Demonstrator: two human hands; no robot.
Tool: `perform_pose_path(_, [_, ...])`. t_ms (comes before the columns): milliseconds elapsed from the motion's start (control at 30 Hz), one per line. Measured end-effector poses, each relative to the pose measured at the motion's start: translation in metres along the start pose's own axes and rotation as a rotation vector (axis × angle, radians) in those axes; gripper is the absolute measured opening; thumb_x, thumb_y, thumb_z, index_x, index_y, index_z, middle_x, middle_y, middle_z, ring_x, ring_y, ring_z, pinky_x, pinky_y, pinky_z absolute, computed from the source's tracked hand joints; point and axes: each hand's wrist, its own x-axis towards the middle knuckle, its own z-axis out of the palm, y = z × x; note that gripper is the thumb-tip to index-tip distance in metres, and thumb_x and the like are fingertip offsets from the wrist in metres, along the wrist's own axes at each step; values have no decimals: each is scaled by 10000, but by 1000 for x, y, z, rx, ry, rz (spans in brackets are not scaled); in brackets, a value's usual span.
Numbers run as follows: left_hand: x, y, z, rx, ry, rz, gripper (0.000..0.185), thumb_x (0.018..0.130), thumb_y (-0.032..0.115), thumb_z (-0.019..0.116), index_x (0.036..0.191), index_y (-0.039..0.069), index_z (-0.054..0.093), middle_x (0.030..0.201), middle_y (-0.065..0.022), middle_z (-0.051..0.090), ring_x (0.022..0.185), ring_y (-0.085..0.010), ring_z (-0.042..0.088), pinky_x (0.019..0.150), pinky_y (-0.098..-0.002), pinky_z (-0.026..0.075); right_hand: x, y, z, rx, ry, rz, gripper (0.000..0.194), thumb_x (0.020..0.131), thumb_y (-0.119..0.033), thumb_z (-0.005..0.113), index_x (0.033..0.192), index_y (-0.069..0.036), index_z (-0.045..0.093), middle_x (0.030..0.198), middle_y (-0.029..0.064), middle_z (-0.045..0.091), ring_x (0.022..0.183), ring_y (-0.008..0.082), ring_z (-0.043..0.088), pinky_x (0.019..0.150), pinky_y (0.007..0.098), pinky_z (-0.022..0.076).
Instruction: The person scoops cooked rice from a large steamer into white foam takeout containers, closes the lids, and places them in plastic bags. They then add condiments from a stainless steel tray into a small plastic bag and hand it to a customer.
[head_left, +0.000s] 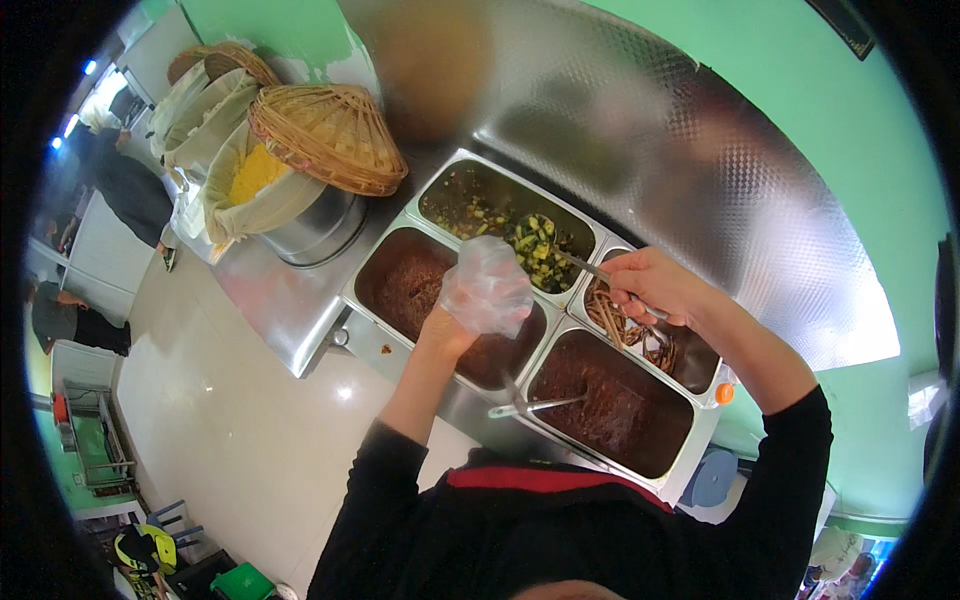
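My left hand (480, 292) is covered by a clear plastic bag or glove and hovers over the left part of the steel food pans; whether it holds anything inside cannot be made out. My right hand (645, 289) grips a metal spoon (581, 264), its bowl down in the chopped green vegetables (536, 251) of the upper pan. Below my right hand lies a pan of brown strips (660, 351) with wooden tongs or sticks (607, 315). Dark red sauce fills the lower right pan (607, 397), where another ladle (536, 405) rests. Dark minced food (412, 289) is in the left pan.
A woven basket lid (330, 139) leans on a cloth-lined steel pot holding yellow grains (255, 174). A patterned steel panel (637, 142) rises behind the pans. An orange cap (724, 394) is near the right corner. Several people stand or sit farther off.
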Motion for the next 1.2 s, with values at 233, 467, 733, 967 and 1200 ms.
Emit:
perform_pose_path(233, [38,-9,8,70,-15,60,334,826,151,676,1134,97,560,1081,-112,570,957,-239,611,740,-367,585,-27,38,64,-901,400,-585,404,853,-89,513,1249,-13,540,702,103,617,589,251,621,502,380,502])
perform_pose_path(467, [41,0,26,67,74,156,381,754,172,748,1070,62,565,896,-88,658,801,-163,660,722,-303,594,-16,44,78,-1394,609,-619,539,789,44,536,1282,184,371,781,238,578,593,347,637,471,398,537])
perform_pose_path(733, [19,9,9,565,-35,276,508,790,165,755,1205,57,482,829,-76,632,709,-171,612,620,-284,555,90,24,35,-1383,160,-271,80,649,-9,718,690,48,680,738,213,660,777,338,686,680,404,561])
perform_pose_path(967, [5,11,-18,243,99,-25,337,797,152,761,1060,95,558,838,-93,604,709,-206,604,565,-325,533,82,13,4,-732,-166,-9,119,738,59,562,625,91,580,613,191,586,450,234,559,407,366,415])
perform_pose_path(1200, [5,18,-68,317,-54,-8,817,675,169,832,1380,292,438,1170,-134,568,1035,-340,602,787,-541,571,72,26,3,-7,4,153,127,854,3,520,925,92,576,623,81,570,445,98,469,348,232,316])
